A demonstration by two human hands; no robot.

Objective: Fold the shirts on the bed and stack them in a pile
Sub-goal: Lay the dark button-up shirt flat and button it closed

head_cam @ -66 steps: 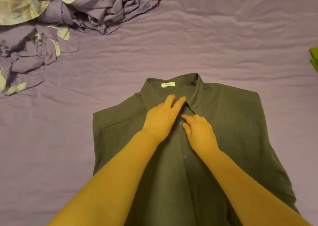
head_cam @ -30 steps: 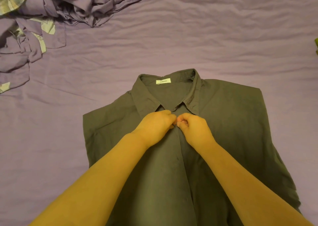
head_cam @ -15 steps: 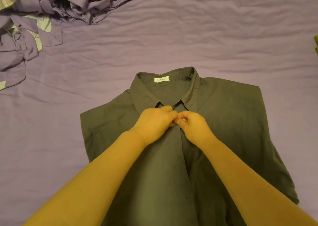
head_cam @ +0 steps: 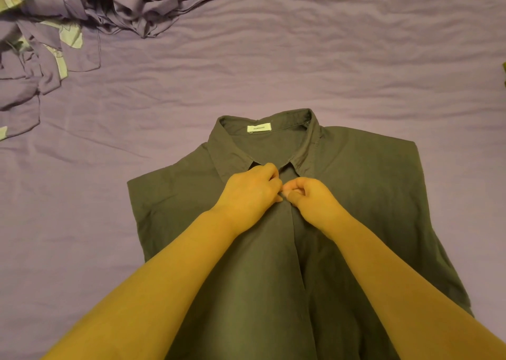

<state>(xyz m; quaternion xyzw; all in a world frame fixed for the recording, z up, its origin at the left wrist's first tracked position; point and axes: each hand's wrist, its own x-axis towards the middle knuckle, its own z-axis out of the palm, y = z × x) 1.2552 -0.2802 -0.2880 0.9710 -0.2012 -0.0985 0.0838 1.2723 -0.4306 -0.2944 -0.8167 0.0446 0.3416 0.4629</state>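
Observation:
A dark olive collared shirt (head_cam: 369, 195) lies front-up on the purple bed sheet (head_cam: 273, 72), collar at the far end, with a white label inside the neck. My left hand (head_cam: 250, 192) and my right hand (head_cam: 312, 198) meet just below the collar, fingers pinched on the two edges of the shirt's front placket at a button. Lower down the placket gapes open. My forearms cover part of the shirt's front.
A heap of crumpled purple and pale patterned shirts (head_cam: 82, 12) lies at the far left corner. A bit of something green (head_cam: 503, 75) shows at the right edge.
My hands went from lying flat near the collar to pinching the placket together below it. Over the last second they have stayed at the same spot.

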